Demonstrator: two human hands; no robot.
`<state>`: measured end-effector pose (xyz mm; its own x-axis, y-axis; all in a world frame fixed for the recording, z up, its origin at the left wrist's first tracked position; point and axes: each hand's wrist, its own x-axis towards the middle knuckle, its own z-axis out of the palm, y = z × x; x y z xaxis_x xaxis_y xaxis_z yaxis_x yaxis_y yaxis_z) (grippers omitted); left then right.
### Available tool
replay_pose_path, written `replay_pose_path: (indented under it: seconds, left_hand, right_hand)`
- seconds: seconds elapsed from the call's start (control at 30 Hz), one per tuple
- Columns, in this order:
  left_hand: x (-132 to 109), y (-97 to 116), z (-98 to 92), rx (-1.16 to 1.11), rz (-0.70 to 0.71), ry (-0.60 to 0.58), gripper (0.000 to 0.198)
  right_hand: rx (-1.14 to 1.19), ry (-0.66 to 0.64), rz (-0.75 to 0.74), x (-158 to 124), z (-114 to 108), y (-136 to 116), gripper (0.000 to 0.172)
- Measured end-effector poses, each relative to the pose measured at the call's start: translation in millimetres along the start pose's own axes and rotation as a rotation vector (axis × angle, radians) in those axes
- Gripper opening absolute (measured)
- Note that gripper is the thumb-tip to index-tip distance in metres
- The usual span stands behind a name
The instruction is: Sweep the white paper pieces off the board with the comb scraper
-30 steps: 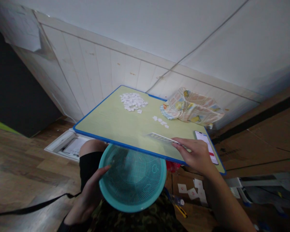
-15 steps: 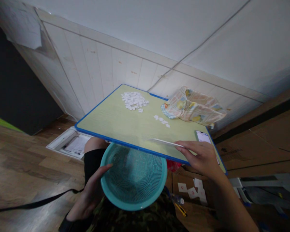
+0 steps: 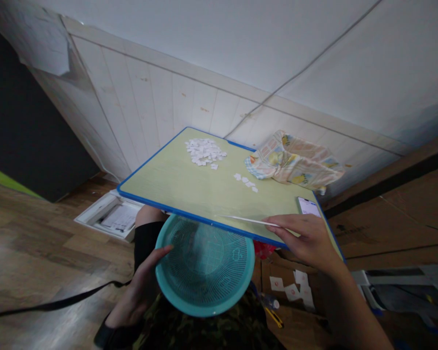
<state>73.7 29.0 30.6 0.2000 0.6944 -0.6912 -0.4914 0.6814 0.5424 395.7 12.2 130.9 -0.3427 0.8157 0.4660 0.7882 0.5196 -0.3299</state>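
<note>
My left hand (image 3: 149, 272) grips the left rim of a round teal plastic colander (image 3: 204, 304), its thumb over the edge. The colander sits at my lap, just below the front edge of a yellow-green table (image 3: 168, 182) with a blue rim. In my right hand (image 3: 306, 238), a thin white card (image 3: 248, 220) is pinched between thumb and fingers. It is seen nearly edge-on, low over the table's front part. Farther back lie a pile of small white paper pieces (image 3: 205, 151) and several loose white pieces (image 3: 245, 180).
A patterned cloth (image 3: 295, 160) lies at the table's back right, and a phone (image 3: 308, 207) near the right edge. White cards (image 3: 292, 291), a small clear bottle (image 3: 272, 302) and a yellow cutter (image 3: 274, 317) are below right. A white box (image 3: 107, 216) stands on the floor.
The white card has tilted more edge-on and come slightly lower. My left hand keeps its hold on the colander. The whole view has shifted a little.
</note>
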Motion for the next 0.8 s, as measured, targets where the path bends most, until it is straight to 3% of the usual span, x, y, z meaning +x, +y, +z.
replay_pose_path:
  seconds: [0.13, 0.5, 0.8]
  left_hand:
    - [0, 0, -0.1, 0.007, 0.004, -0.009, 0.034]
    - [-3, 1, -2.6, 0.084, 0.033, -0.015, 0.019]
    - [-3, 1, -4.5, 0.049, 0.03, -0.08, 0.011]
  right_hand:
    - [0.006, -0.011, -0.005, -2, 0, 1, 0.024]
    - [-0.056, 0.108, -0.038, 1, 10, 3, 0.02]
    - [-0.061, 0.033, -0.06, -1, 4, -4, 0.02]
